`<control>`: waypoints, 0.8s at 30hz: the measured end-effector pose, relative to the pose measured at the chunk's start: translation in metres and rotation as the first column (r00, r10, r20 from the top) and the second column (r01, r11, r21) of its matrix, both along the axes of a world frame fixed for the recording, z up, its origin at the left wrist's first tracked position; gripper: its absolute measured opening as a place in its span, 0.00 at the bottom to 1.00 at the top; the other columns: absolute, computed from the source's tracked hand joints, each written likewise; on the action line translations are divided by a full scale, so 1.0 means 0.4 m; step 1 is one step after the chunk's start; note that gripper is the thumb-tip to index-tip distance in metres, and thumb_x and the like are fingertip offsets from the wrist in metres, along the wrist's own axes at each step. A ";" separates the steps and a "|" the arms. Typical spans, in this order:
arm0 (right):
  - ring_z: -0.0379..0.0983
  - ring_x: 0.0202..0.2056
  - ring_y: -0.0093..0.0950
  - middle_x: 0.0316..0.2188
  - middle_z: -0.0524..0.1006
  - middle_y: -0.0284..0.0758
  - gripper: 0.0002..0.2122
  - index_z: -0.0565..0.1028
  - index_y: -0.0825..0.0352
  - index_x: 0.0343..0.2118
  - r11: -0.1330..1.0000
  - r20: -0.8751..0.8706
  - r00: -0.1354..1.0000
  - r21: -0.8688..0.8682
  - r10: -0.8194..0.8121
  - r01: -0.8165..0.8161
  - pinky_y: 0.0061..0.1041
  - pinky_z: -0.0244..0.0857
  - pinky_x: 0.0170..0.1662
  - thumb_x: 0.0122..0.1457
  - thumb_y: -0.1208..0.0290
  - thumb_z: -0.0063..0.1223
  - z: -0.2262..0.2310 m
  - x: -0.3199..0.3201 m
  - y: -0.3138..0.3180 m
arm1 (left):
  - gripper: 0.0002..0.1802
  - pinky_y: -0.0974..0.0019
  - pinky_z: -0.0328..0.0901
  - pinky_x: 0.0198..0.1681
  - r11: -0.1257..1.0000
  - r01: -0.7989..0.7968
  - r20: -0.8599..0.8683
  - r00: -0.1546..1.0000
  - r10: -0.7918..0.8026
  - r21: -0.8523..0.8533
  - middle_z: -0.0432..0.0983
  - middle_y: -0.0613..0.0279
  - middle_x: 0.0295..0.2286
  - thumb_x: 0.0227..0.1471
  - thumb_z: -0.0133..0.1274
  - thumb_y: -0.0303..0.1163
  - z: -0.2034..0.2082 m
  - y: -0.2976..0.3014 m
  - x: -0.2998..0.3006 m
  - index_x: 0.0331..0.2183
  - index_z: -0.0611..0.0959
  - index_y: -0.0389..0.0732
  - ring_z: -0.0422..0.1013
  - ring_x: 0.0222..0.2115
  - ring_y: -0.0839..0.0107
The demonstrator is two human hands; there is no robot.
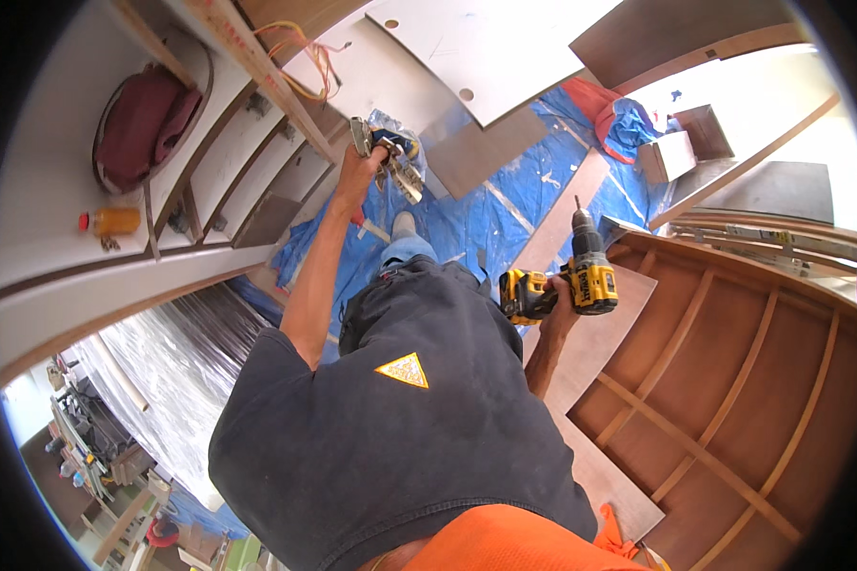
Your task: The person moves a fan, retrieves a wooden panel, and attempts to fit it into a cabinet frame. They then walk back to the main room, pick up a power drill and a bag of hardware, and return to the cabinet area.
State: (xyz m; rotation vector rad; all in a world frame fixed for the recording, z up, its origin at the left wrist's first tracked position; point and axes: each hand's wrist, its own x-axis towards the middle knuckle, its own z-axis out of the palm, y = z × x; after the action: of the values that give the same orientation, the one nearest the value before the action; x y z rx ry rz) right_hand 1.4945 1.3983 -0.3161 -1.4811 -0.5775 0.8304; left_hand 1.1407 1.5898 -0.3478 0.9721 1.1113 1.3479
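Note:
My left hand (356, 173) reaches forward, closed around a bunch of metal cabinet hinges (405, 179) that stick out past the fingers. A crumpled clear plastic bag (387, 122) shows just beyond them. In my right hand (559, 303) is a yellow and black cordless drill (590, 271), gripped by its handle. Its bit points forward, away from me, and touches nothing. Below the drill lies a long pale board (562, 214) on the blue sheeting (467, 224).
To the left stands a white cabinet (57, 285) holding an orange bottle (114, 222) and a burgundy bag (148, 124). Loose wires (319, 67) hang near its frame. White panels with round holes (495, 48) lie ahead. A ribbed brown wooden frame (714, 381) is at the right.

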 end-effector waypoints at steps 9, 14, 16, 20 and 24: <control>0.73 0.29 0.23 0.26 0.76 0.32 0.10 0.74 0.69 0.36 0.986 0.094 0.988 0.107 0.119 -0.128 0.22 0.68 0.37 0.50 0.78 0.58 0.084 0.113 0.527 | 0.09 0.72 0.66 0.31 0.990 -0.086 0.018 0.996 0.088 -0.115 0.76 0.67 0.29 0.51 0.48 0.23 -0.091 0.336 -0.005 0.35 0.79 0.37 0.71 0.28 0.78; 0.72 0.29 0.22 0.27 0.76 0.32 0.08 0.74 0.69 0.34 0.931 0.177 0.957 0.246 0.230 -0.270 0.22 0.67 0.38 0.50 0.78 0.57 0.103 0.222 0.890 | 0.10 0.71 0.64 0.35 0.965 -0.219 -0.092 0.974 0.207 -0.147 0.75 0.68 0.30 0.52 0.48 0.25 -0.143 0.343 0.016 0.37 0.80 0.37 0.69 0.31 0.79; 0.73 0.31 0.21 0.29 0.76 0.31 0.13 0.73 0.67 0.40 0.915 0.202 0.935 0.227 0.292 -0.335 0.23 0.68 0.40 0.51 0.78 0.58 0.099 0.270 1.061 | 0.10 0.71 0.64 0.36 0.950 -0.270 -0.175 0.954 0.242 -0.155 0.75 0.69 0.30 0.51 0.49 0.25 -0.154 0.346 0.035 0.36 0.80 0.37 0.69 0.31 0.78; 0.73 0.32 0.21 0.30 0.76 0.30 0.07 0.75 0.67 0.34 0.844 0.226 0.891 0.295 0.393 -0.447 0.24 0.68 0.40 0.52 0.74 0.59 0.071 0.327 1.431 | 0.11 0.71 0.65 0.38 0.819 -0.505 -0.052 0.858 0.512 -0.272 0.75 0.69 0.32 0.50 0.51 0.24 -0.152 0.367 0.120 0.39 0.78 0.38 0.70 0.33 0.78; 0.72 0.30 0.21 0.26 0.76 0.29 0.06 0.75 0.67 0.33 0.823 0.157 0.885 0.327 0.438 -0.465 0.22 0.66 0.40 0.52 0.77 0.58 -0.013 0.354 1.765 | 0.14 0.71 0.66 0.40 0.669 -0.680 -0.082 0.717 0.692 -0.299 0.75 0.69 0.35 0.50 0.52 0.22 -0.129 0.393 0.231 0.42 0.78 0.39 0.71 0.35 0.77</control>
State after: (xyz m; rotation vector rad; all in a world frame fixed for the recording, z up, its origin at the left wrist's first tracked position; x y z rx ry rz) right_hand 1.6362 2.1042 -0.3212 -1.0516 -1.1082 0.9743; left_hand 1.2332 1.7472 -0.3995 0.2666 1.7037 1.6970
